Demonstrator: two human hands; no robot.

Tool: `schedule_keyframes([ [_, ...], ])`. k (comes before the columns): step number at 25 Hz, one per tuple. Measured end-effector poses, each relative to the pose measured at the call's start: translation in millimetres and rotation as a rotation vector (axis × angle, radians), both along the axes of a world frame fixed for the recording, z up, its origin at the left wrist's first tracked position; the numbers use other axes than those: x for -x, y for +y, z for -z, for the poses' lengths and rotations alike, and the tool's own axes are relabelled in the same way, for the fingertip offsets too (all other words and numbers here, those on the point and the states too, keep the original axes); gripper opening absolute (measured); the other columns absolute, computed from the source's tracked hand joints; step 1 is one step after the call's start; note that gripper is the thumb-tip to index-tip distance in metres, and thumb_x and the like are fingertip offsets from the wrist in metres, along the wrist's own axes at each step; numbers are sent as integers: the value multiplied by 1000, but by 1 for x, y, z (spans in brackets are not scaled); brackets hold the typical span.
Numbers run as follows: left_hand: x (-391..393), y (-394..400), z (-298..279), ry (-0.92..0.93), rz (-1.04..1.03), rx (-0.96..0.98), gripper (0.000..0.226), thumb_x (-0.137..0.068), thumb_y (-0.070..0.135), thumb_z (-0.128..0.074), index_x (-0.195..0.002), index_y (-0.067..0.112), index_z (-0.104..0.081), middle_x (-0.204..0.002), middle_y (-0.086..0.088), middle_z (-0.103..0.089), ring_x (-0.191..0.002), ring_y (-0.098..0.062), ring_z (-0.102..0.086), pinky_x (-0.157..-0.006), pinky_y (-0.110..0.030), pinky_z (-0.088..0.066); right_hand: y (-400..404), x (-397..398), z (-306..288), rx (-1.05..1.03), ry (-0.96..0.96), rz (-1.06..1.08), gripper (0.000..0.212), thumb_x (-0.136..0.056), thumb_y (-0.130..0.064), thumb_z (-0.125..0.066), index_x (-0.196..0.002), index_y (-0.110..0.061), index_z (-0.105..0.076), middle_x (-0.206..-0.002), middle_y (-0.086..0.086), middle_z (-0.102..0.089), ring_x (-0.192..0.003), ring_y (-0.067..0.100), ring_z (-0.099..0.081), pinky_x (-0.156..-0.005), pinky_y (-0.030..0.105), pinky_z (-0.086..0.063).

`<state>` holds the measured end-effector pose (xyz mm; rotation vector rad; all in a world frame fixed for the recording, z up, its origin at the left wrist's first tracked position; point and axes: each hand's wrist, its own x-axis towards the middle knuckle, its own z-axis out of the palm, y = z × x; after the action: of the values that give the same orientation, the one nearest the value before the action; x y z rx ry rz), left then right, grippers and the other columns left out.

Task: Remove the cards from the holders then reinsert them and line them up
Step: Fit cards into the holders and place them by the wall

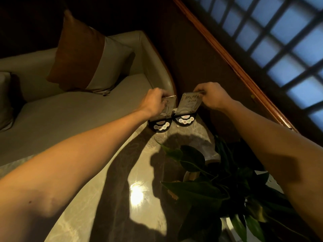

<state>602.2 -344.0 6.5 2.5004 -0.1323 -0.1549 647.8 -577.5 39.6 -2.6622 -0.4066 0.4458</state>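
Observation:
Two black holders stand side by side at the far end of a marble table (139, 172). Each base carries small round white buttons. In the left holder (160, 126) stands a pale card (168, 106), and my left hand (155, 102) pinches its top edge. The right holder (185, 119) carries a card (189, 104) printed with dark characters and "09". My right hand (212, 96) grips that card's upper right corner. Both cards stand upright with their lower edges at the holders; whether they are fully seated is hidden.
A potted plant (215, 187) with dark green leaves sits on the table near my right forearm. A pale sofa (70, 116) with an orange and grey cushion (90, 56) lies to the left. A wooden ledge (232, 63) and latticed window (279, 41) run along the right.

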Motion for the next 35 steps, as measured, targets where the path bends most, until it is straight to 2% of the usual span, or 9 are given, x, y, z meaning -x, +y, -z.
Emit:
schedule_keyframes([
  [4, 2, 1, 0, -26, 4, 12, 29, -96, 5, -60, -120, 15, -74, -112, -6, -76, -112, -23, -67, -99, -40, -53, 1, -1, 1, -11, 1, -30, 30, -100, -7, -53, -126, -14, -64, -128, 8, -65, -120, 22, -60, -95, 36, -52],
  [15, 3, 2, 2, -24, 15, 36, 30, -97, 7, -61, -125, 14, -70, -120, -6, -72, -117, -21, -64, -98, -32, -46, -6, -7, 3, 0, 26, -44, 36, -99, -3, -51, -131, -15, -61, -135, 8, -62, -127, 22, -56, -95, 32, -49],
  [22, 4, 2, 4, -35, 6, 36, 32, -97, 6, -62, -126, 14, -70, -123, -6, -71, -118, -22, -64, -104, -37, -47, -3, -6, 2, 26, 10, -61, 34, -100, -4, -50, -132, -12, -61, -137, 10, -61, -131, 25, -54, -95, 29, -45],
  [27, 5, 1, -2, -13, 11, 30, 30, -97, 5, -60, -125, 12, -69, -123, -7, -71, -118, -21, -63, -100, -33, -47, 0, -8, 1, 30, 32, -15, 33, -101, -5, -50, -131, -14, -61, -135, 9, -61, -129, 25, -55, -97, 34, -48],
  [30, 5, 0, -4, 15, 22, 4, 31, -97, 6, -61, -126, 10, -68, -125, -9, -70, -118, -23, -62, -99, -34, -48, 2, -7, -1, 66, 45, -29, 41, -99, -2, -51, -138, -14, -55, -141, 10, -57, -133, 26, -52, -99, 34, -46],
  [35, 9, 6, -23, 28, 26, -32, 46, -93, 9, -69, -138, 10, -60, -138, -10, -63, -129, -23, -57, -108, -31, -42, 5, 4, -11, 71, 47, -6, 56, -99, -5, -54, -151, -16, -40, -151, 11, -48, -139, 29, -47, -107, 39, -44],
])
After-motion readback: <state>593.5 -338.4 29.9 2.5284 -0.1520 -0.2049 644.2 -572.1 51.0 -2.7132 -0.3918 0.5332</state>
